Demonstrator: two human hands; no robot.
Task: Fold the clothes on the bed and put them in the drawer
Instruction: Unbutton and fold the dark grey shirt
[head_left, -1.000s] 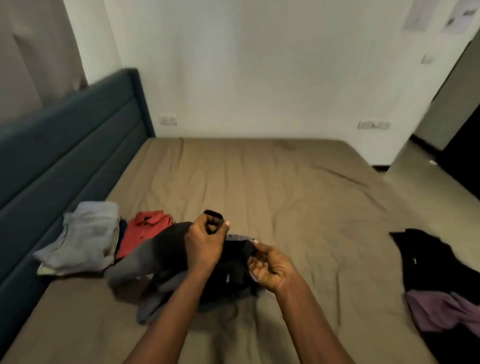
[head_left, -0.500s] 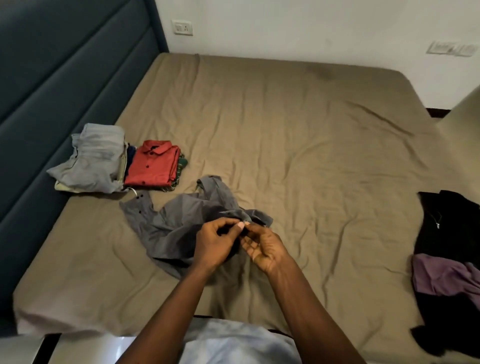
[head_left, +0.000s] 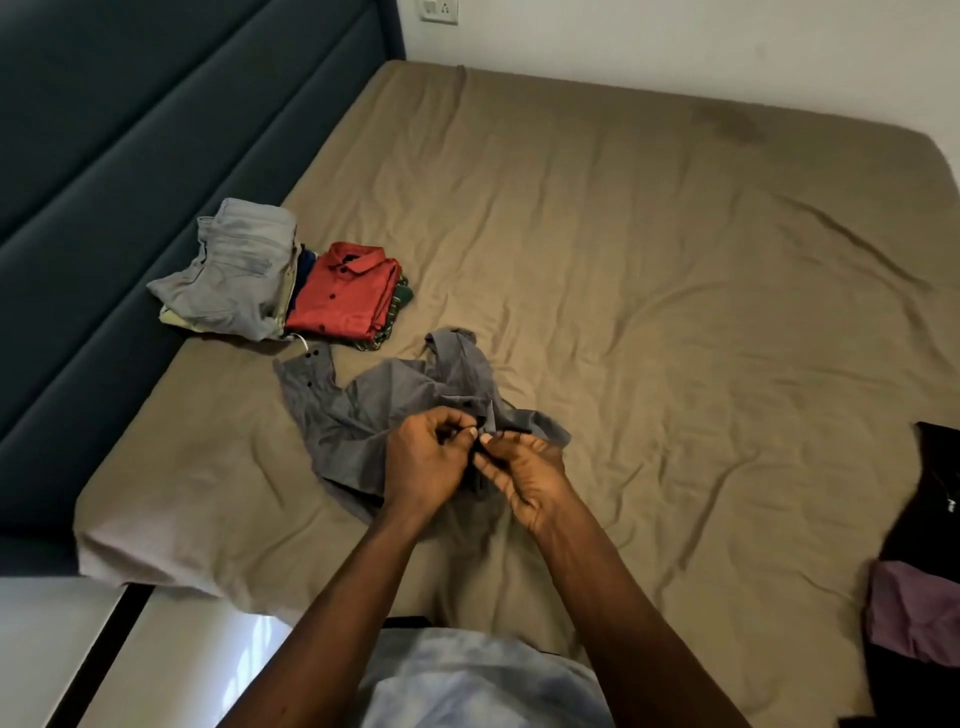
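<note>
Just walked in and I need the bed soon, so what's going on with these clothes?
A person's left hand and right hand pinch the front of a crumpled grey shirt on the bed, seemingly at a button. A folded red shirt and light grey trousers sit beside the headboard. A black garment and a purple garment lie unfolded at the right edge.

The left hand (head_left: 423, 457) and right hand (head_left: 522, 470) cover the near middle of the grey shirt (head_left: 374, 405). Their fingertips meet on a dark fold, and whether a button sits between them is too small to tell. Far to the right of the right hand, a black garment (head_left: 930, 493) and a purple garment (head_left: 914, 608) run off the picture's edge. Beyond the left hand, the red shirt (head_left: 343, 291) and grey jeans (head_left: 234, 270) hide all but the edges of the clothes beneath them.
</note>
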